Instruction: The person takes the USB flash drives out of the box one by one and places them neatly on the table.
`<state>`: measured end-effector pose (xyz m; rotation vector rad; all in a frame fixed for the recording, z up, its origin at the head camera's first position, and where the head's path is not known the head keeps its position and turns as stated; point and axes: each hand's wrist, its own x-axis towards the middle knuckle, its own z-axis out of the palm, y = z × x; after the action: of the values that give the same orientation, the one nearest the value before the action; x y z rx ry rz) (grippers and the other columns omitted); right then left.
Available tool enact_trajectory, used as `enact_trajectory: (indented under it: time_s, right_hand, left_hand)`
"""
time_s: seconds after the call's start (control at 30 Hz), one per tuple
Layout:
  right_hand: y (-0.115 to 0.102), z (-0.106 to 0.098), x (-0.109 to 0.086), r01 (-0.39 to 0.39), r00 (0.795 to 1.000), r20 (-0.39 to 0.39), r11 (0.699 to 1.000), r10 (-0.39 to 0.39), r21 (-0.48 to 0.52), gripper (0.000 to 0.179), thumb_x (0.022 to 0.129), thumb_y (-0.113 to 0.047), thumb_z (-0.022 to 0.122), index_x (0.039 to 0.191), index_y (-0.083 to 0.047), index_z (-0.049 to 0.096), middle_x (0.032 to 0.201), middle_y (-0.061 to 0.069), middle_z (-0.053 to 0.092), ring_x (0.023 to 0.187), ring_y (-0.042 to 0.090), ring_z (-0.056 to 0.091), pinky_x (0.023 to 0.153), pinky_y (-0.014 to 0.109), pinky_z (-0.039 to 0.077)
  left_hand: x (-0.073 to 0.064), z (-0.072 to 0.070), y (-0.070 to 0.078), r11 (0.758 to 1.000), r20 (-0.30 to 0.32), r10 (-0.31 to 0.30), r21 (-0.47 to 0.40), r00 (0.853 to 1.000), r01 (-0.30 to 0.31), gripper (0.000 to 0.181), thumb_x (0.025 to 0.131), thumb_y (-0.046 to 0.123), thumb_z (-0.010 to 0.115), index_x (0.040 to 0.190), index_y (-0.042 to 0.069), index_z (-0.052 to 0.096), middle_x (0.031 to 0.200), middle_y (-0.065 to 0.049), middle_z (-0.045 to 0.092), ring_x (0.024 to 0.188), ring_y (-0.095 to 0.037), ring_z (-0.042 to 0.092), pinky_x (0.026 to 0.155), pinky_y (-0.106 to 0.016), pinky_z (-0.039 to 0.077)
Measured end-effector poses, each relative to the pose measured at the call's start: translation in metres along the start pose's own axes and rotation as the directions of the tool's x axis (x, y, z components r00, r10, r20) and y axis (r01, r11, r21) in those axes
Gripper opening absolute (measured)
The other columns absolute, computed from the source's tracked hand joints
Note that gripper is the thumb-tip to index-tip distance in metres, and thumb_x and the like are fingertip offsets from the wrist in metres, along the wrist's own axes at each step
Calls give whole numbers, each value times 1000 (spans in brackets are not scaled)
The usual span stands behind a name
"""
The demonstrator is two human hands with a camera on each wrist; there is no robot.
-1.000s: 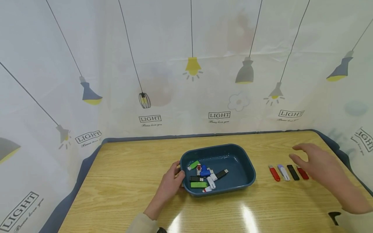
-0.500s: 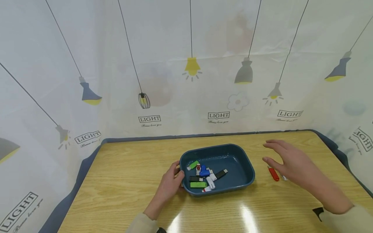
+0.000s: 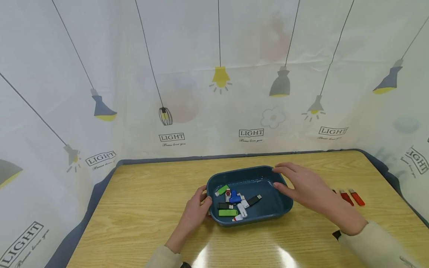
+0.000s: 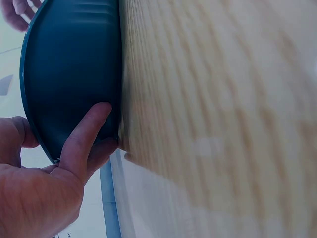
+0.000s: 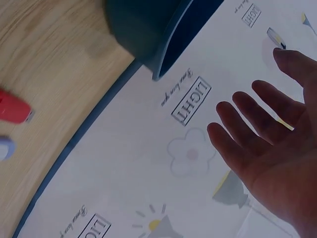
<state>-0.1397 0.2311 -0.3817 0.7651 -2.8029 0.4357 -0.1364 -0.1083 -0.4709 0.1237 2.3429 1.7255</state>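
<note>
A dark blue plastic bin (image 3: 268,213) stands on the wooden table with several USB sticks in its left half. Among them are a green stick (image 3: 228,213), a blue one (image 3: 235,199) and a black one (image 3: 254,200). My left hand (image 3: 196,208) grips the bin's left end, thumb at the rim; in the left wrist view, fingers of this left hand (image 4: 54,183) lie along the outer wall (image 4: 74,74). Above the bin's right end hovers my right hand (image 3: 305,188), its fingers spread and relaxed with nothing in them.
Right of the bin, a red USB stick (image 3: 356,197) and a dark red one (image 3: 346,197) lie on the table (image 3: 151,201), others hidden behind the right arm. In the right wrist view a red stick (image 5: 14,107) shows beside a lilac-and-white one (image 5: 5,148). A lamp-printed curtain (image 3: 201,111) hangs behind.
My right hand has moved left from above the row of USB sticks on the table to the bin's right end. My left hand and the bin have stayed in place.
</note>
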Motion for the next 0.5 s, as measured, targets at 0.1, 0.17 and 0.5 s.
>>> enact_trajectory:
  time_s: [0.1, 0.17, 0.5]
  right_hand:
    - [-6, 8, 10, 23, 999, 35, 1000, -23, 3, 45, 97, -30, 74, 132, -4, 66, 133, 15, 65, 118, 35, 65, 93, 54, 58]
    - [-11, 12, 16, 35, 998, 59, 999, -35, 11, 44, 97, -29, 74, 132, -4, 67, 133, 15, 65, 118, 34, 65, 94, 53, 57]
    - [-30, 33, 44, 77, 981, 175, 997, -81, 27, 38, 98, -30, 73, 128, -7, 68, 127, 10, 67, 111, 27, 67, 90, 46, 60]
  left_hand:
    - [1, 0, 0, 1000, -4, 0, 4, 1000, 0, 54, 107, 19, 48, 156, 0, 36, 152, -31, 47, 116, -37, 66, 72, -41, 66]
    - [1, 0, -1, 1000, -7, 0, 6, 1000, 0, 54, 107, 19, 49, 156, 0, 37, 151, -31, 48, 116, -37, 66, 72, -41, 66]
    - [0, 0, 0, 1000, 1, -3, -12, 1000, 3, 54, 107, 19, 49, 156, 0, 36, 152, -32, 46, 115, -37, 66, 72, -42, 66]
